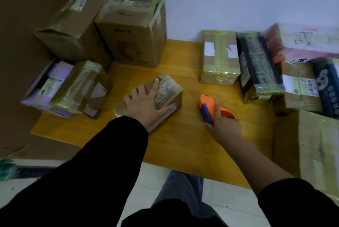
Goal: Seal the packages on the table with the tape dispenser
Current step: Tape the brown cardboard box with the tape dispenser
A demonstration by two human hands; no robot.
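The small brown cardboard package point(171, 90), already shiny with clear tape on its top, lies near the middle of the frame on the yellow wooden table point(185, 142). Its long axis seems to run from the lower left to the upper right of the picture, though blur makes the edges not fully sure. The left hand point(145, 103) lies flat on the package with the fingers straight and spread, pressing it down and covering its nearer left part; the far right end is free. To the right of the package, apart from it with a strip of bare table between, is the orange plastic tape dispenser point(208, 104) with a blue part on its side. The right hand point(226, 125) has its fingers curled around the dispenser's rear, and the orange front end points to the upper left, roughly toward the package. So the tool hand is the nearer one to the free end, and the coming move probably needs a short travel to the left and a turn of the dispenser to line up with the long axis. Further out, two large brown cardboard boxes point(132, 30) stand in the upper left, and a row of taped parcels point(220, 57) fills the right side.
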